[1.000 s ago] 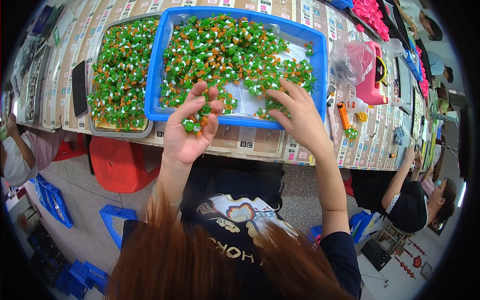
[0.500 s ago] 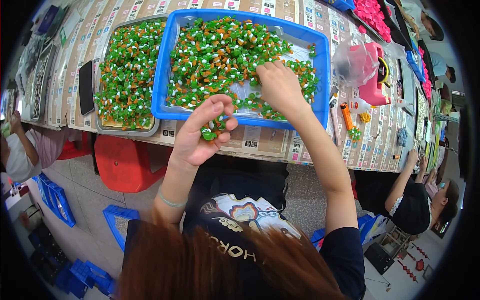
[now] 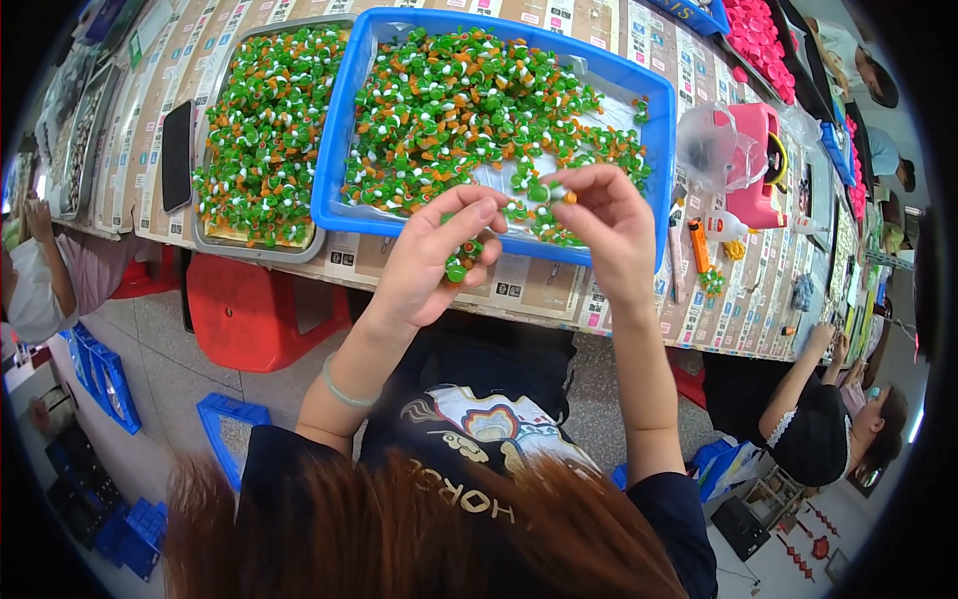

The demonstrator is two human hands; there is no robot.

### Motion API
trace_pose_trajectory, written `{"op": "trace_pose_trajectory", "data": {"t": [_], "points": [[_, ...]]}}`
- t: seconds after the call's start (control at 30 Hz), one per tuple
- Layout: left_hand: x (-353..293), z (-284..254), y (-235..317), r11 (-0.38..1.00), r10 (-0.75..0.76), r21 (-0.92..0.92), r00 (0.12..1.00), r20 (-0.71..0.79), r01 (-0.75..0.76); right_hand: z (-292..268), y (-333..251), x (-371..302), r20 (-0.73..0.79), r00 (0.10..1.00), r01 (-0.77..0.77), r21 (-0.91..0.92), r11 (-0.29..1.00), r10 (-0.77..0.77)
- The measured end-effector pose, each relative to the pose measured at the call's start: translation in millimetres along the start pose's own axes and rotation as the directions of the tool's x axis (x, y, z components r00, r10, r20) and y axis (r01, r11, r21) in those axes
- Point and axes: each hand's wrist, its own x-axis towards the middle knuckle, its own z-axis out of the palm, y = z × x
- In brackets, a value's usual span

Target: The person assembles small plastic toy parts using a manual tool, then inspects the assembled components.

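My left hand (image 3: 434, 260) is held palm up in front of the blue tray (image 3: 334, 150). Its fingers curl around several small green, white and orange figures (image 3: 461, 262). To its right, over the tray's near rim, my right hand (image 3: 621, 235) pinches one such small figure (image 3: 565, 196) between thumb and fingers. A heap of the same figures (image 3: 454, 110) fills much of the tray, and the white lining (image 3: 491, 178) shows through near the front.
Left of the blue tray stands a grey tray (image 3: 261, 257) full of similar figures, with a black phone (image 3: 177, 155) beside it. At right are a pink jug (image 3: 755, 165), a plastic bag (image 3: 707, 150), an orange lighter (image 3: 700, 246) and a white bottle (image 3: 718, 226). A red stool (image 3: 249, 319) is below the table edge.
My right hand has come back from inside the blue tray toward me, with a small figure in its fingertips. My left hand has shifted right, nearer to it.
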Motion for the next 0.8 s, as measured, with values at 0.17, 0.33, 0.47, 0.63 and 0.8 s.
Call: {"op": "trace_pose_trajectory", "data": {"t": [0.17,0.33,0.47,0.63,0.8], "points": [[0.3,14.9,-11.2,0.967,0.071,0.242,0.997,0.022,-0.074,1.1,11.1,-17.9,0.102,0.911,0.411,-0.294,0.863,-0.399],[-3.0,20.7,-16.1,0.881,0.186,0.424,0.977,0.103,-0.212,-3.5,16.5,-28.6,0.068,0.877,0.473,-0.295,0.83,-0.475],[-7.9,24.0,-16.7,0.821,0.209,0.524,0.974,0.09,-0.224,-1.8,16.8,-32.5,0.058,0.895,0.445,-0.173,0.879,-0.442],[-8.4,29.3,-16.3,0.653,0.354,0.681,0.929,0.112,-0.331,-5.2,3.0,-38.8,-0.063,0.987,0.155,0.188,0.97,-0.146],[-5.2,27.3,-19.3,0.663,0.344,0.658,0.926,0.157,-0.357,-12.4,-4.7,-41.7,0.037,0.997,-0.071,0.261,0.963,0.063]]}}
